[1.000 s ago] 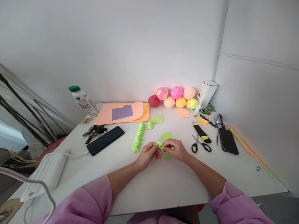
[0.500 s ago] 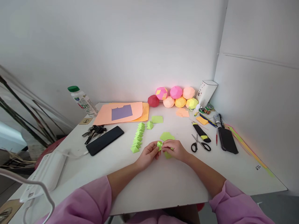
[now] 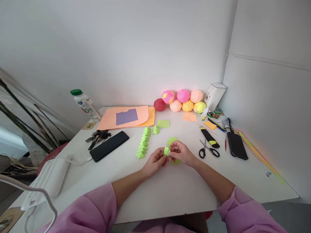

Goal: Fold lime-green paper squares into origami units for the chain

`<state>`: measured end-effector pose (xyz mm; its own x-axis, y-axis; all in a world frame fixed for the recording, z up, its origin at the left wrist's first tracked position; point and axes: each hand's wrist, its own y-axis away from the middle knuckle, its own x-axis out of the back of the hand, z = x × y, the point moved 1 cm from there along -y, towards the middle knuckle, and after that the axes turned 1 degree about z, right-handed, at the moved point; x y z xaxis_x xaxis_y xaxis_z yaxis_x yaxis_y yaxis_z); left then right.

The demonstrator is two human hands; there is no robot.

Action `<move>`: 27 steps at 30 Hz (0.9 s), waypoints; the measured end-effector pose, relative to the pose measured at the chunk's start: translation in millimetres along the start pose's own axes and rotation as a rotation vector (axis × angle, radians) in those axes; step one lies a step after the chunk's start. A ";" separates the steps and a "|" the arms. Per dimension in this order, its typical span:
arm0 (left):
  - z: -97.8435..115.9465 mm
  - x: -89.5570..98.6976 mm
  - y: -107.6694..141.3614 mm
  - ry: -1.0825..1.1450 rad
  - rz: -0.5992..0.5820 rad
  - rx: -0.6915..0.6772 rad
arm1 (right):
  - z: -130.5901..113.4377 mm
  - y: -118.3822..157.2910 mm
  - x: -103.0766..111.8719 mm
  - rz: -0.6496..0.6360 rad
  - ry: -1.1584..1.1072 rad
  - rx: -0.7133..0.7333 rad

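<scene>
A small folded piece of light green paper (image 3: 166,150) is pinched between my two hands above the front middle of the table. My left hand (image 3: 155,160) grips its left side with thumb and fingers. On its right side, the thumb and fingertips of my right hand (image 3: 182,153) close on the same piece. Flat green paper pieces (image 3: 172,140) lie beneath and behind my right hand, partly hidden by it. To the left runs a row of folded green paper pyramids (image 3: 143,144), with a single green pyramid (image 3: 155,130) beside its far end.
Scissors (image 3: 208,149) and a utility knife (image 3: 209,137) lie right of my hands. A phone (image 3: 236,145) is farther right. Paper balls (image 3: 183,96) are stacked by the wall. Left are a black phone (image 3: 109,146), keys (image 3: 98,137), orange sheets (image 3: 107,120) and a bottle (image 3: 86,105).
The folded green paper has turned a little between my fingers. My right hand has shifted slightly up and left, its fingers regripping and covering more of the flat green paper behind.
</scene>
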<state>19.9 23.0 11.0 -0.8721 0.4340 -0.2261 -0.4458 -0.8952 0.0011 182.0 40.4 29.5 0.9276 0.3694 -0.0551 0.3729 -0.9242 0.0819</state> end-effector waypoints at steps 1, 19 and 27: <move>-0.3 0.3 -0.3 0.003 0.008 0.006 | -0.4 0.0 0.3 -0.006 -0.005 -0.010; -6.5 0.4 5.2 -0.167 0.005 -0.058 | 0.2 6.1 -2.7 0.003 0.553 0.062; -7.8 1.4 3.2 -0.113 -0.018 -0.014 | 3.3 5.0 -2.2 -0.020 0.564 0.110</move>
<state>18.9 19.9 3.0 -0.8815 0.4581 -0.1146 -0.4595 -0.8881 -0.0159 181.8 34.7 26.7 0.7993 0.3528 0.4865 0.4138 -0.9101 -0.0199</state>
